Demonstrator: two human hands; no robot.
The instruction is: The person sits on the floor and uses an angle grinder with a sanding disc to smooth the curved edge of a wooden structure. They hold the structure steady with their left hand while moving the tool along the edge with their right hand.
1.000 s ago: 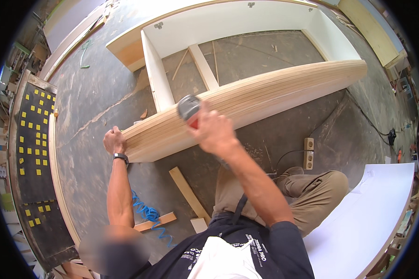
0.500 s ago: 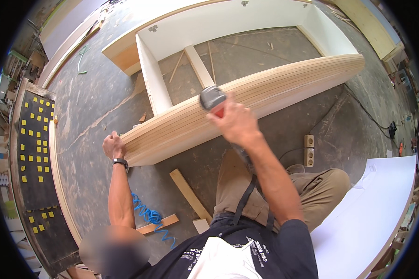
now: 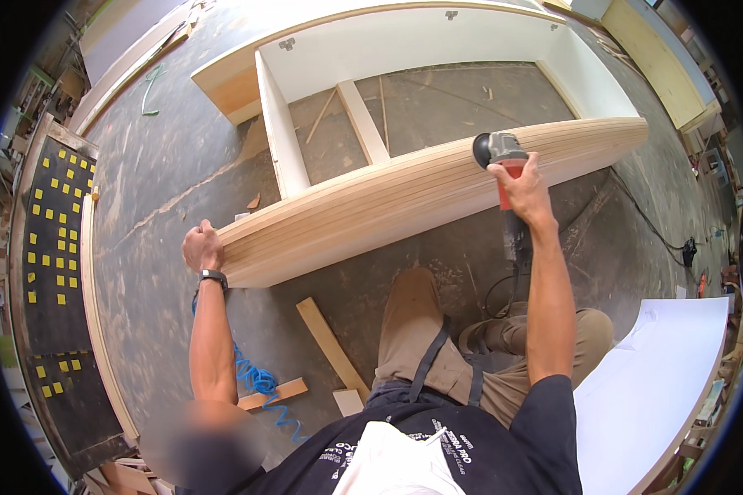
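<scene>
My right hand (image 3: 527, 195) is wrapped around the red and grey body of an angle grinder (image 3: 505, 148). Its round black disc is over the top edge of a long, pale slatted wooden panel (image 3: 388, 194), right of the middle; I cannot tell whether disc and wood touch. At the panel's left end, my left hand (image 3: 202, 247) grips the corner, its fingers partly hidden. The panel forms the near side of a white-lined cabinet frame (image 3: 404, 45) lying on the floor.
A coiled blue hose (image 3: 257, 378) and loose wood strips (image 3: 332, 346) lie before my legs. The grinder's cord (image 3: 516, 285) hangs by my right knee. A white sheet (image 3: 660, 371) is at right; a dark board with yellow squares (image 3: 58, 247) stands left.
My right hand has carried the angle grinder rightward along the panel, from its middle toward the right end. My left hand stays on the left corner.
</scene>
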